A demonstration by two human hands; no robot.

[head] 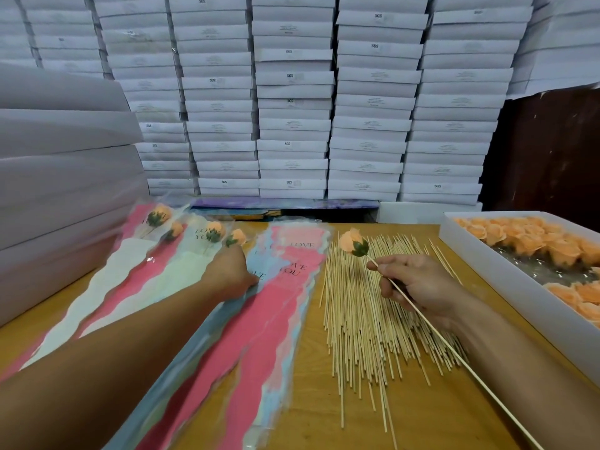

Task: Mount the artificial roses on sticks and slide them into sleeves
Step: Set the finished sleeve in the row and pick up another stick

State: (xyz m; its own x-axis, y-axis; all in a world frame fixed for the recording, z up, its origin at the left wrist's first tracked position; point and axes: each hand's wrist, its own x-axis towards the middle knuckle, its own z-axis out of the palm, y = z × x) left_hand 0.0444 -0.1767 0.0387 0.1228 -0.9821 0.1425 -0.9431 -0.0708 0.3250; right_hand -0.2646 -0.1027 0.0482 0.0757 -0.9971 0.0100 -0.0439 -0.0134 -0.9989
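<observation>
One mounted rose [352,243] pinched by the stick in the right hand [418,284]; left hand [232,271], grip unclear, should open the top sleeve [285,287] wide first.

Packing/assembly workroom, small-scale production. Wall of stacked flat white boxes [292,102] fills the tabletop's far edge, some stamped SGS. Wooden tabletop [311,401] holds bulk stock: loose pile of bamboo sticks [367,316], printed sleeves [276,303], and a white tray of peach roses [535,248] at the right edge.
</observation>
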